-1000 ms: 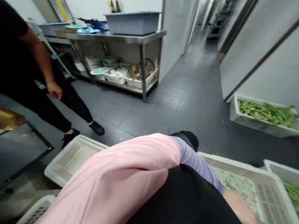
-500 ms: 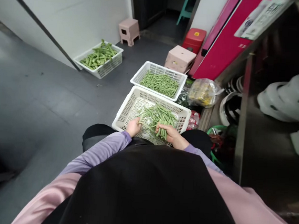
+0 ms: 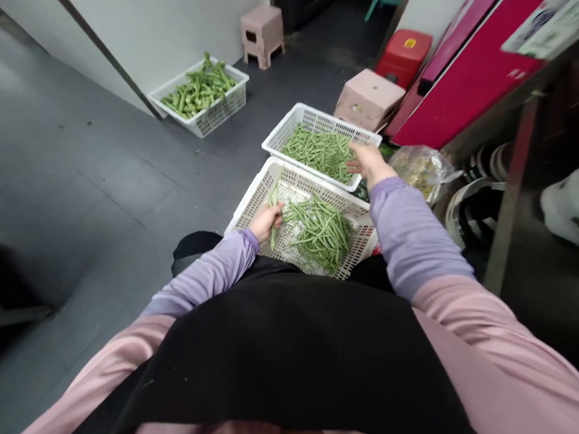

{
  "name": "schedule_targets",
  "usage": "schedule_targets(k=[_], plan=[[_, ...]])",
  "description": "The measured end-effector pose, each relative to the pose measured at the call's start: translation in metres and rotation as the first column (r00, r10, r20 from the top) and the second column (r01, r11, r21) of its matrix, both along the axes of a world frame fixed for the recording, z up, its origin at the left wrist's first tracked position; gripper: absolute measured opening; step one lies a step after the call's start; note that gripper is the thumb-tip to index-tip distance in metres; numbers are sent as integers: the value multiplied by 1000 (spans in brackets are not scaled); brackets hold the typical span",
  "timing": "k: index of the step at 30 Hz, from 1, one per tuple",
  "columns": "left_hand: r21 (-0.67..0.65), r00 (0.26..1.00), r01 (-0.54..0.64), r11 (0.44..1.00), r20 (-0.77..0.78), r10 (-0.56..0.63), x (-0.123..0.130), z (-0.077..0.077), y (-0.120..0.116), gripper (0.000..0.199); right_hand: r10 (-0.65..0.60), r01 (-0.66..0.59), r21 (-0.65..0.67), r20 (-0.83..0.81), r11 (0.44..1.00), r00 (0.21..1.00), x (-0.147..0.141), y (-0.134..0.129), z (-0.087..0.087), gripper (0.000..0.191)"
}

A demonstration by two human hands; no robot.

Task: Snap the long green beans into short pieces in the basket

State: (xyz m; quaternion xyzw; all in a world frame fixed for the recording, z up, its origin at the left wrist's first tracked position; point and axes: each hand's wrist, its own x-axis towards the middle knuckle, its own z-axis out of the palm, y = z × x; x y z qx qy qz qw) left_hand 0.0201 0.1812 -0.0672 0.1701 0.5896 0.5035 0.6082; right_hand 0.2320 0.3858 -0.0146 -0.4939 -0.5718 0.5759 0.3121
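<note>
My left hand [image 3: 266,222] is closed on a few green beans [image 3: 273,232] at the left side of the near basket. That cream basket [image 3: 251,197] sits by my knees, with a loose pile of green beans [image 3: 323,233] in its right half. My right hand [image 3: 367,161] reaches over the right end of the far white basket [image 3: 281,131], its fingers apart and nothing seen in them. A layer of green beans [image 3: 317,149] lies in that far basket, left of my right hand.
Another white basket [image 3: 220,114] with chunkier green vegetables [image 3: 199,89] stands by the wall. Pink stools [image 3: 264,33] [image 3: 369,96], a red stool [image 3: 405,55] and a clear bag [image 3: 421,170] are beyond and right. Grey cylinders [image 3: 578,206] stand far right.
My right hand has left the bean pile in the near basket and moved forward and right, over the far basket. My left hand holds a few beans upright. The view has shifted slightly.
</note>
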Motion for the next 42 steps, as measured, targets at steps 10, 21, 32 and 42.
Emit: schedule_targets(k=[10, 21, 32, 42], plan=[[183, 982, -134, 974, 156, 106, 25, 35, 17, 16, 224, -339, -454, -287, 824, 931, -29, -235, -64, 30], [-15, 969, -50, 999, -241, 45, 18, 14, -33, 36, 407, -392, 241, -15, 888, 913, -4, -249, -38, 24], [89, 958, 180, 980, -240, -155, 47, 15, -46, 29, 229, -375, -462, -340, 804, 912, -12, -222, -63, 22], [121, 917, 16, 992, -398, 34, 32, 22, -20, 23, 113, -324, -552, -380, 768, 918, -4, -212, -67, 29]])
